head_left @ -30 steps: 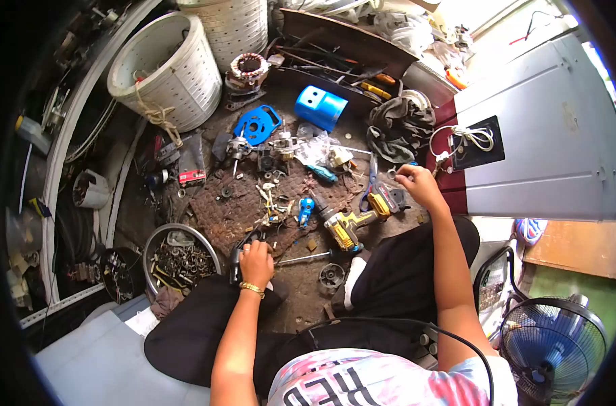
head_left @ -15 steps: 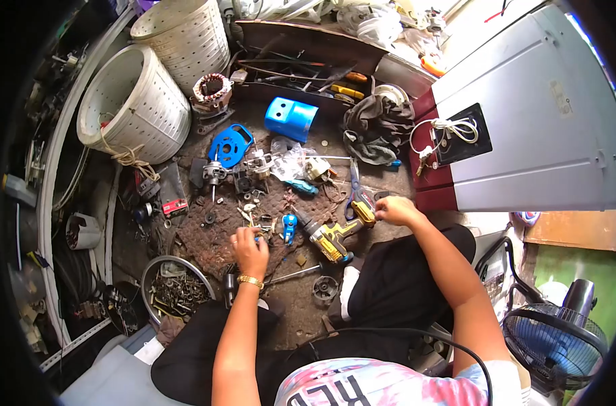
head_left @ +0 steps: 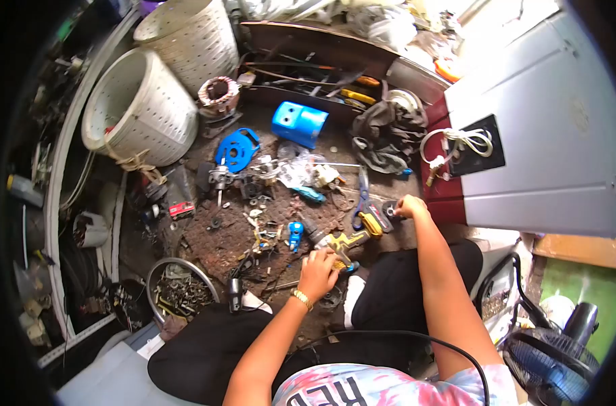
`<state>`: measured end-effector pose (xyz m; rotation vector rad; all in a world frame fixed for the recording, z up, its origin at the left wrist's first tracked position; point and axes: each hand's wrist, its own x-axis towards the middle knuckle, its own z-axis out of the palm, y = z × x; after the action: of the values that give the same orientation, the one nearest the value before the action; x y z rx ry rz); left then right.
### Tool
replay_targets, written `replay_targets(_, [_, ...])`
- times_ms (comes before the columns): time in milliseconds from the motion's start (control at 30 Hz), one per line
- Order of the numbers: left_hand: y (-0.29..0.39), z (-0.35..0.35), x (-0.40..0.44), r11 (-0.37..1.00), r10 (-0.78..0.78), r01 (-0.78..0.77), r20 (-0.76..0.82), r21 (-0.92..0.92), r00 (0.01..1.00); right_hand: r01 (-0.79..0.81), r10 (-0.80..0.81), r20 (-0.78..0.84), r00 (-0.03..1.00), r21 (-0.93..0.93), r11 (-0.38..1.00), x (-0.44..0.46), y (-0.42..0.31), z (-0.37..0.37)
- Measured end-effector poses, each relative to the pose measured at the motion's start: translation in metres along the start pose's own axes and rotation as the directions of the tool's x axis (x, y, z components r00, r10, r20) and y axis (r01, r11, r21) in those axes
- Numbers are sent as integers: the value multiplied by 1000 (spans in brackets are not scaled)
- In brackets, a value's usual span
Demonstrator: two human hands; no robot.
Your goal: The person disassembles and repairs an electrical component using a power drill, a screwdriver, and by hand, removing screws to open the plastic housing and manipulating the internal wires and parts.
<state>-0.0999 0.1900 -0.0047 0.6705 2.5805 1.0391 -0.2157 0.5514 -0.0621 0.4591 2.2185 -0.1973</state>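
A yellow-and-black cordless drill lies on the dirty floor mat between my legs. My left hand, with a gold bracelet at its wrist, is at the drill's motor housing, fingers bent over it and covering part of it. Further right, my right hand has its fingers closed at the edge of a dark round piece, partly hidden by the fingers. Scissors with blue handles lie beside the drill battery. Left of the chuck is a small blue tool part.
Motor parts, a blue housing and a blue cover lie ahead. A bowl of screws stands left, below perforated white tubs. A grey panel rises at right, above a fan.
My left hand has moved right, from the small parts on the mat to the drill. My right hand has shifted slightly forward from beside the battery to the dark round piece. The view has shifted slightly.
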Motion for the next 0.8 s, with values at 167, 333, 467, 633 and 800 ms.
replay_targets(167, [-22, -35, -59, 982, -157, 151, -47, -117, 986, 159, -224, -223, 949, -276, 948, 12, -17, 36])
replay_targets(333, [-33, -52, -87, 936, -231, 184, -131, -300, 964, 152, -180, -201, 963, -147, 977, -4, -35, 22])
replay_targets(467, [-28, -57, -94, 799, -403, 266, -151, -539, 903, 180, -219, -418, 882, -130, 975, -19, -38, -3])
replay_targets(633, [-2, -70, -85, -153, -479, 277, 317, -949, 819, 653, -625, -704, 337, -303, 694, -155, -135, -65])
replay_targets(800, [33, -131, -85, -598, -17, 313, 402, -738, 915, 906, -897, -408, -169, -422, 22, -267, -201, -7])
